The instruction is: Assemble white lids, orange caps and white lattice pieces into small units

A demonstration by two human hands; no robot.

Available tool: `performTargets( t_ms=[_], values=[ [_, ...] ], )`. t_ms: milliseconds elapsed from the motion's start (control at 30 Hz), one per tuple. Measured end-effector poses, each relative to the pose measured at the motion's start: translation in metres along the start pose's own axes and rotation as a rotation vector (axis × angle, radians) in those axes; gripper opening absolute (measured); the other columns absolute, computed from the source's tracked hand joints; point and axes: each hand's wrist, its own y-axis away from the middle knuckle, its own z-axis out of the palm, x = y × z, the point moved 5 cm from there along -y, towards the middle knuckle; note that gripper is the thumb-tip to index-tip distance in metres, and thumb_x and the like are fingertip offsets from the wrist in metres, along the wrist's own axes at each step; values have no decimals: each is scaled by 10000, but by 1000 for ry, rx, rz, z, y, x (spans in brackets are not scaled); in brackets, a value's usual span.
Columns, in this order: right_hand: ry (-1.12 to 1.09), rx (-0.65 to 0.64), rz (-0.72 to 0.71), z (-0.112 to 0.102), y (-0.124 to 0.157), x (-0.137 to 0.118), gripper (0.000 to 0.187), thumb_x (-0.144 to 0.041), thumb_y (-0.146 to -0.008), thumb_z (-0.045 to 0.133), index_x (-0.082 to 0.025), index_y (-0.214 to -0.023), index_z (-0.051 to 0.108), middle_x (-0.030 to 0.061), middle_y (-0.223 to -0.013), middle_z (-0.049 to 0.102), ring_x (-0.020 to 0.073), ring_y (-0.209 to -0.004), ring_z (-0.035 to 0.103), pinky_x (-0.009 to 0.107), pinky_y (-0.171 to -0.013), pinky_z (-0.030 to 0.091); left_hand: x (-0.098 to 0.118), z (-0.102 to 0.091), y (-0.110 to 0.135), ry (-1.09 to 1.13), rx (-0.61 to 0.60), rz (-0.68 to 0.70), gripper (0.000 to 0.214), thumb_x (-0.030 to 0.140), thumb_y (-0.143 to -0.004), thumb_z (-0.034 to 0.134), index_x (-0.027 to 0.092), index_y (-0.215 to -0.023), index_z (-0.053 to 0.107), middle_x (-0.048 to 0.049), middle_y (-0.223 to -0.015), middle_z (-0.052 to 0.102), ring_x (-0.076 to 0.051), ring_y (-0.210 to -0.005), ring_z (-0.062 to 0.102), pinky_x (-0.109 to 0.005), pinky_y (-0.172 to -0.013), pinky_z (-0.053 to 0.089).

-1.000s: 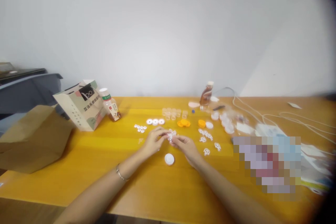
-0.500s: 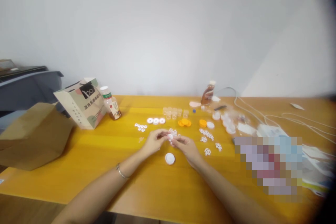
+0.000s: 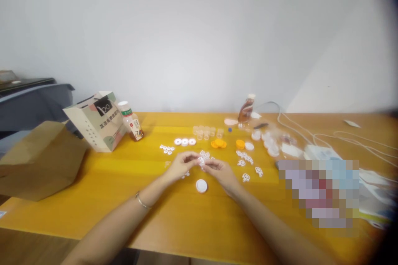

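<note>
My left hand [image 3: 183, 165] and my right hand [image 3: 221, 174] meet over the middle of the table, fingertips closed on a small white plastic piece with holes [image 3: 201, 161]. More white perforated pieces [image 3: 205, 154] lie just behind the fingers. Directly in front of the hands rests a round white lid [image 3: 201, 186]. To the right, flat white perforated pieces [image 3: 244, 157] are scattered. Small white parts [image 3: 167, 149] sit in a group at the left, near a row of white rings [image 3: 185, 142]. Behind are clear cups [image 3: 205, 132] and orange caps [image 3: 219, 144].
A paper gift bag [image 3: 96, 124], a labelled bottle [image 3: 132, 122] and a brown paper bag [image 3: 43, 161] stand at the left. A brown bottle [image 3: 246, 109] is at the back. White cables [image 3: 298, 126], clear containers [image 3: 270, 145] and a blurred-out patch [image 3: 323, 194] occupy the right side.
Both hands stay nearly in place, still holding the small white piece. My left forearm has shifted slightly, and small white bits now show beneath the left hand.
</note>
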Motion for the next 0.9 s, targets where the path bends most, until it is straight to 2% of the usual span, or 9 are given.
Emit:
performTargets(
  t_ms=[67,167,400,633,900],
  values=[
    [-16,-7,9,0,0,-1,217,-323,-561,706,-213,-747,687,6,-764,678,164,-747,579,313,-781,412,5,-1,1,-42,-14,55,311,322,-742,565,171,-1012,589,-53,-846,625,-144,-708,587,-235,-605,476],
    [-28,-34,38,1,1,-1,200,-306,-562,712,-202,-732,691,5,-723,673,154,-723,573,305,-769,413,15,-5,2,-136,-32,133,264,309,-750,556,183,-972,626,-59,-880,607,-155,-753,582,-245,-638,477],
    [-164,-132,133,3,2,3,197,-281,-553,732,-187,-722,693,16,-728,666,129,-719,581,280,-774,417,31,-10,4,-223,-84,326,216,244,-770,544,180,-946,650,-57,-808,598,-146,-766,560,-265,-732,443],
    [-206,-143,172,1,2,5,177,-267,-532,743,-181,-677,690,1,-668,657,111,-676,582,266,-758,419,24,-10,4,-261,-79,252,250,303,-754,552,216,-970,645,-59,-852,590,-173,-794,573,-265,-657,477],
    [-157,-122,116,1,0,2,191,-295,-540,737,-186,-690,692,4,-678,651,115,-661,557,268,-718,412,29,-8,6,-225,-81,182,252,303,-743,557,199,-956,643,-65,-887,605,-178,-788,582,-247,-622,486]
  ],
)
